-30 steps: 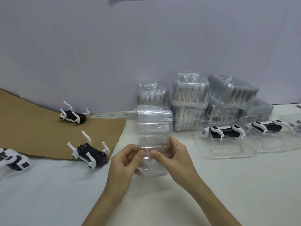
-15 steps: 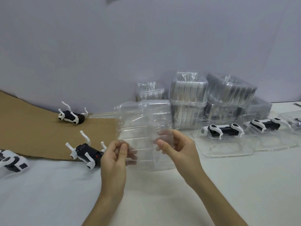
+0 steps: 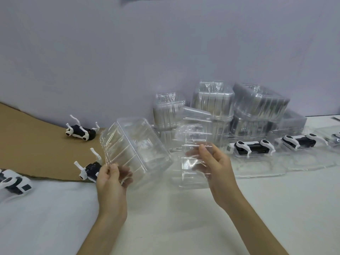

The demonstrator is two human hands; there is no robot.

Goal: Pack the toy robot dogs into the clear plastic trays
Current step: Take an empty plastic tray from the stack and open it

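A cut-off dog (image 3: 12, 183) lies on the white counter (image 3: 174, 227) at the left border of the frame. Right of it a cardboard sheet (image 3: 36, 144) carries 2 dogs on their backs, legs up: the back dog (image 3: 81, 131) by the wall and the near dog (image 3: 90, 169) at the sheet's front edge, just beside the left hand (image 3: 110, 183). Open counter runs across the lower frame on both sides of the forearms.

The left hand pinches the near rim of the left tray (image 3: 136, 150), which tilts toward the upper left. The right hand (image 3: 217, 166) grips the right tray (image 3: 193, 153), thumb in front and fingers behind. This tray stands roughly upright at centre. Tray stacks (image 3: 213, 100) crowd the wall behind. To the right, 2 packed dogs (image 3: 251, 148) (image 3: 301, 141) sit in flat trays.

1 second ago both hands pinched 1 nested pair at centre. Now the 2 trays are pulled apart, the left one swung out over the cardboard's corner.

The left hand and left tray hide part of the near dog. The right fingers show only blurred through plastic. I cannot tell whether the 2 held trays touch. A third packed tray (image 3: 335, 138) is cut by the right border.
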